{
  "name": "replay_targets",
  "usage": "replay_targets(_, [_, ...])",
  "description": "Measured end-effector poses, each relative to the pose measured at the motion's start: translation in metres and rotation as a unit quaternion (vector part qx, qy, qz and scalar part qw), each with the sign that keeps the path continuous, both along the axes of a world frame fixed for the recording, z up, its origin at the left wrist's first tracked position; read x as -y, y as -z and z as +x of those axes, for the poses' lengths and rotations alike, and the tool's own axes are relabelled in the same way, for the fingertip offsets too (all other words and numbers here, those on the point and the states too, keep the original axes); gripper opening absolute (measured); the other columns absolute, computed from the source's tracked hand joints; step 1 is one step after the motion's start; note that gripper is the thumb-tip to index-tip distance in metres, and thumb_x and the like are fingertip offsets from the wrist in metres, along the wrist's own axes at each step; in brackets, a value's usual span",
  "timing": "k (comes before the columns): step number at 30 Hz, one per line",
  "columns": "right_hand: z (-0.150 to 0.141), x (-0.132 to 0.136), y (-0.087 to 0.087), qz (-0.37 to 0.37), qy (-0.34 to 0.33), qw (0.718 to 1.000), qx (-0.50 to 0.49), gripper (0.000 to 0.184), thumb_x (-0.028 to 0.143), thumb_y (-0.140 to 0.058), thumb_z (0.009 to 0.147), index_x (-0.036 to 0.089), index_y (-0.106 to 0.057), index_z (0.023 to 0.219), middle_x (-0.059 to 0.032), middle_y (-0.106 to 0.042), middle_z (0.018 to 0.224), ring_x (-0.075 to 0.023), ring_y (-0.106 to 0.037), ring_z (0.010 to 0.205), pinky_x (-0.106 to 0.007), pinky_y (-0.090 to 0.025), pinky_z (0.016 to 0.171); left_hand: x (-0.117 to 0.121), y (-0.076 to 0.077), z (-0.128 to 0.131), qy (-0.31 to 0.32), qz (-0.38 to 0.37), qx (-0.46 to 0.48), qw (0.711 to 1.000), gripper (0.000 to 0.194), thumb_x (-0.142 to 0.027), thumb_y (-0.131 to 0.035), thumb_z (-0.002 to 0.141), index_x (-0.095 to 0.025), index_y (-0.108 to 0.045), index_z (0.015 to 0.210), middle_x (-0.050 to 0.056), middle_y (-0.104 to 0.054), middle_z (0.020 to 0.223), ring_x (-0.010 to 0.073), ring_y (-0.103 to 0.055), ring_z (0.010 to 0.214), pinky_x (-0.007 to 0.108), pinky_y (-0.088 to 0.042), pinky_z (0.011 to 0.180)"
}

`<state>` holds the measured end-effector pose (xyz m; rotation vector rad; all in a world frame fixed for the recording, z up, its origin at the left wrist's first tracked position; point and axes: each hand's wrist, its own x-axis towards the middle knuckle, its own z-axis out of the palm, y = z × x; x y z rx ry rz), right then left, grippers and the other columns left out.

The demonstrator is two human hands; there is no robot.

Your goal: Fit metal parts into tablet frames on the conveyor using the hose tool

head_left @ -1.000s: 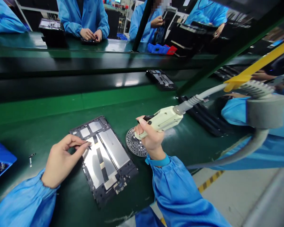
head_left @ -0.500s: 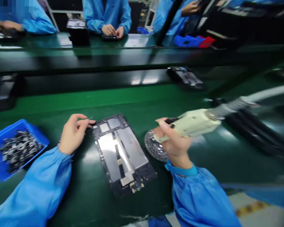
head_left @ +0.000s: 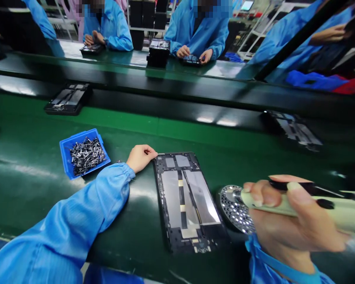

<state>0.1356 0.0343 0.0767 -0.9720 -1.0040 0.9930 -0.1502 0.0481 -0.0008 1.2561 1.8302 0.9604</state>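
**Right hand [head_left: 292, 225] clenches electric screwdriver [head_left: 319, 209] beside tablet frame [head_left: 186, 201]**

The tablet frame lies flat on the green counter [head_left: 26, 197], near the counter's front edge and roughly midway along the view. It is a dark housing with silver panels and narrow dark strips down its middle, its long sides running away from the person.

The left hand [head_left: 140, 157] rests just off the frame's far left corner, fingers loosely curled and their tips at the corner. It may pinch something very small, but that cannot be told from this view. A blue sleeve [head_left: 62, 225] runs from it towards the lower left corner of the view.

The right hand wraps firmly around the cream screwdriver body at the lower right. The screwdriver's metal tip points left over a round perforated metal disc [head_left: 235, 209], which sits just right of the frame.

Left of the left hand, a blue plastic tray [head_left: 65, 159] holds a heap of small metal parts [head_left: 86, 156]. Two more dark frames [head_left: 68, 98] [head_left: 292, 132] lie further off, near the counter's far edge, against a black rail [head_left: 177, 88]. Beyond it, two co-workers [head_left: 106, 29] [head_left: 195, 33] in blue smocks sit with their hands on dark devices.
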Motion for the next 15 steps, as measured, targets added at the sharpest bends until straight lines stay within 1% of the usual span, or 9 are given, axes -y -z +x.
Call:
replay_targets(2, [-0.016,0.0,-0.005,0.01,-0.008,1.0,-0.003,0.017,0.045,-0.082,0.064,0.03,-0.076,0.068,0.0057,-0.038,0.04,-0.0149,-0.041,0.038,-0.039,-0.041,0.047,-0.001,0.003,0.001,0.0,0.001,-0.006,1.0,0.009,-0.018,-0.075,0.084,-0.016,-0.074,0.076,0.001,-0.073,0.075,0.0137,-0.061,0.068,0.026,-0.047,0.072])
replay_targets(5, [-0.04,-0.005,-0.011,0.03,-0.07,0.997,-0.019,0.021,0.044,-0.084,0.064,0.026,-0.075,0.069,0.0083,-0.04,0.038,-0.0129,-0.041,0.035,-0.034,-0.043,0.043,-0.002,0.003,0.001,0.014,0.002,-0.017,1.0,0.011,-0.017,-0.077,0.084,-0.017,-0.072,0.074,-0.001,-0.07,0.072,0.0129,-0.059,0.066,0.026,-0.043,0.069])
replay_targets(7, [-0.06,-0.012,-0.011,0.036,-0.097,0.994,-0.035,0.023,0.043,-0.085,0.067,0.023,-0.074,0.07,0.0094,-0.042,0.038,-0.0118,-0.043,0.034,-0.032,-0.045,0.043,-0.002,0.003,0.0,0.028,0.006,-0.024,0.999,0.014,-0.017,-0.078,0.084,-0.017,-0.071,0.071,-0.002,-0.069,0.07,0.0128,-0.058,0.066,0.025,-0.042,0.068])
replay_targets(11, [-0.106,-0.03,-0.002,0.048,-0.127,0.99,-0.041,0.022,0.037,-0.084,0.071,0.02,-0.071,0.073,0.0102,-0.047,0.041,-0.0107,-0.049,0.036,-0.03,-0.052,0.047,-0.001,0.003,-0.001,0.047,0.018,-0.046,0.998,0.018,-0.018,-0.077,0.085,-0.018,-0.068,0.069,-0.003,-0.066,0.067,0.0134,-0.056,0.065,0.026,-0.04,0.069])
replay_targets(13, [-0.128,-0.04,0.004,0.054,-0.137,0.988,-0.035,0.021,0.034,-0.084,0.072,0.02,-0.069,0.069,0.0095,-0.05,0.042,-0.0109,-0.052,0.037,-0.03,-0.055,0.049,0.0,0.003,-0.001,0.055,0.028,-0.059,0.996,0.018,-0.019,-0.075,0.087,-0.019,-0.068,0.07,-0.004,-0.063,0.064,0.0138,-0.054,0.063,0.026,-0.039,0.069])
replay_targets(15, [-0.145,-0.048,0.009,0.052,-0.145,0.988,-0.033,0.022,0.032,-0.083,0.072,0.021,-0.065,0.064,0.0086,-0.052,0.041,-0.0106,-0.051,0.037,-0.029,-0.055,0.048,0.0,0.004,-0.001,0.072,0.036,-0.072,0.994,0.017,-0.02,-0.072,0.089,-0.019,-0.068,0.072,-0.004,-0.062,0.063,0.0142,-0.053,0.063,0.026,-0.038,0.068])
